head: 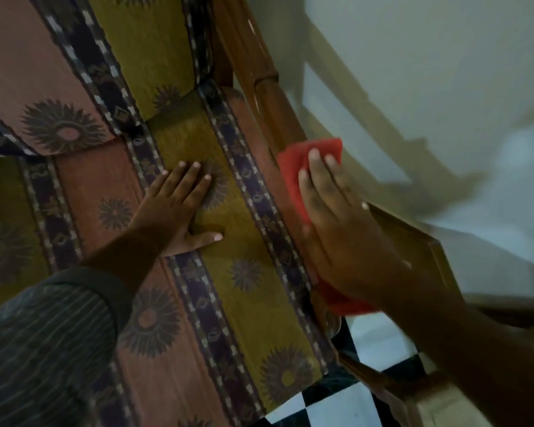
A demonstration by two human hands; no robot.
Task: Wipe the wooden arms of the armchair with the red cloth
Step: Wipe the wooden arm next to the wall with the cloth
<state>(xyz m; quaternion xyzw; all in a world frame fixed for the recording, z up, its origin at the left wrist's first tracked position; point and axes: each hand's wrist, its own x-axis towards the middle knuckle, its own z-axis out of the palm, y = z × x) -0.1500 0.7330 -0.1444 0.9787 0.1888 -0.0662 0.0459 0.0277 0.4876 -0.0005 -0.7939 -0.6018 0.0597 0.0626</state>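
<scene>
Presently, the right hand [330,208] presses the red cloth [293,171] flat onto the wooden arm [272,90]. Beside that arm, the left hand [179,208] lies open-palmed, grasping nothing, on the seat cushion [253,303].

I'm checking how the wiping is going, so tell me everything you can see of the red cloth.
The red cloth looks like soft, plain fabric, crumpled rather than folded flat. It lies on the wooden arm on the chair's right side, pressed down under the right hand, whose fingers spread over it. One part shows beyond the fingertips, another bunches out below the wrist near the arm's front end. The middle is hidden by the hand. The left hand is apart from it, flat on the seat cushion.
</scene>
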